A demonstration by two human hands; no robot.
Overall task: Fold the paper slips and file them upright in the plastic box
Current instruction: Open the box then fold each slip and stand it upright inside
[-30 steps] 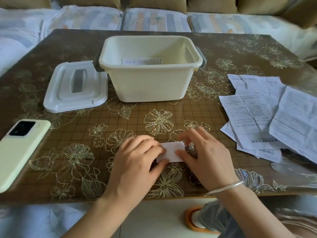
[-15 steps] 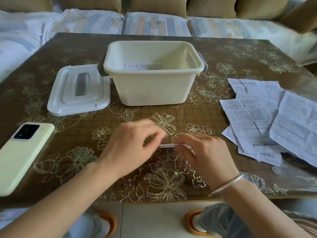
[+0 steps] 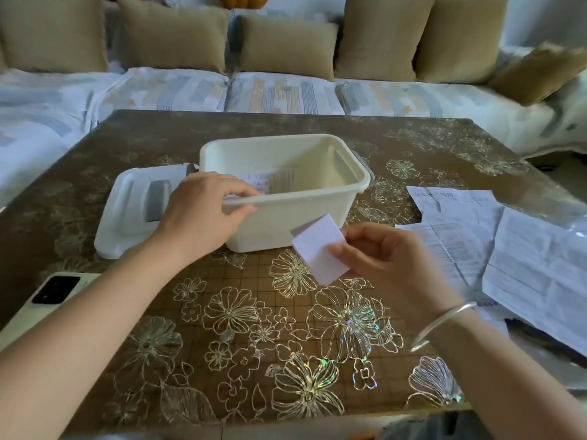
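Two hands share the job: your left hand (image 3: 203, 214) grips the near rim of the box (image 3: 305, 214), and your right hand (image 3: 381, 252) pinches the folded slip (image 3: 317, 249) in the air just before the front wall. The opening lies beyond and above the slip, whose long axis tilts, so your right hand is nearer.

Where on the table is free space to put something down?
Free: the near middle between phone and sheets, before the box; also the far strip behind it. Crowded: right side under sheets, left with the lid.
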